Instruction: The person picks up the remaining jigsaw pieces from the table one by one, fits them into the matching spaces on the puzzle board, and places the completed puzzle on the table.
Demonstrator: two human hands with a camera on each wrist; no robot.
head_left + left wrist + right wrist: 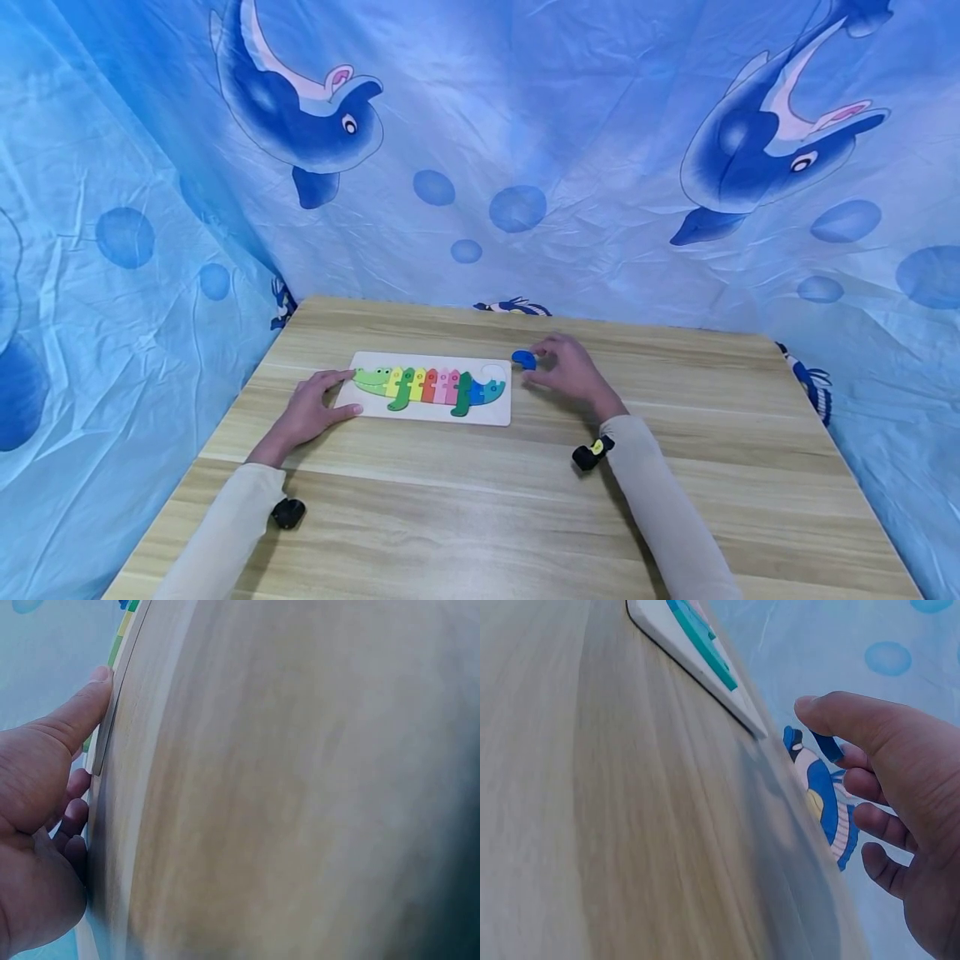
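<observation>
A crocodile puzzle board (431, 417) lies flat, with colourful pieces in its body and a pale, curled gap at the tail tip. My left hand (307, 411) rests at the board's left end. Its extended thumb (88, 705) touches the near edge, while the index finger reaches the crocodile's snout. Just off the board's right end, my right hand (567, 368) pinches a curved blue puzzle piece (523, 359) between thumb and fingers. Seen from the right wrist, the blue piece (827, 747) is held above the table, its far side hidden by the thumb.
The wooden table (450, 517) carries the board towards its far side. Blue curtains (480, 150) printed with dolphins and bubbles hang behind and at both sides. A black wrist camera (288, 513) sits at the left cuff, another wrist camera (592, 453) at the right.
</observation>
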